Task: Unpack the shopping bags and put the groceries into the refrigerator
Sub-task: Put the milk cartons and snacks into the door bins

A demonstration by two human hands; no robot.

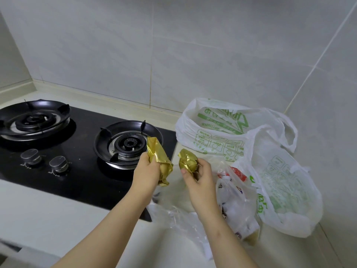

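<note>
My left hand [148, 172] grips a gold-foil packet [157, 153] whose crinkled end sticks up over the stove's edge. A second, rounder gold-foil packet [187, 159] is held by my right hand [199, 176], fingers curled round it, just right of the first. Both hands hover above the counter in front of the shopping bags. A white bag with green print [214, 132] lies open at the back. Another white bag [286, 190] sags at the right. A clear bag holding a red-and-white package [235, 194] lies under my right forearm.
A black two-burner gas stove [81, 144] with two knobs [44, 161] fills the counter's left side. The pale counter [38, 213] runs along the front. Tiled walls close the back and right, meeting in a corner behind the bags.
</note>
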